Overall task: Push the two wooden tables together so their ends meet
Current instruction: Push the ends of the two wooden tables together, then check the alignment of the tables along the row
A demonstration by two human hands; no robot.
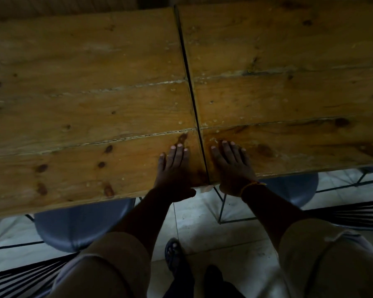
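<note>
1. the left table (84, 104) and the right table (289, 82) stand end to end, with only a thin dark gap (190, 78) between their ends.
2. the left hand (174, 166) lies flat on the left surface, fingers spread, thumb hooked under the near edge, just beside the gap.
3. the right hand (230, 164) lies the same way on the right surface, fingers apart, holding nothing.
4. i judge the task is almost done; a small last push may close the gap.
5. risk: both hands are very near the gap, so skin may be pinched when the ends meet.
6. risk: an uneven push may leave the near edges not in line, or bump the blue stools (78, 224) below.
</note>
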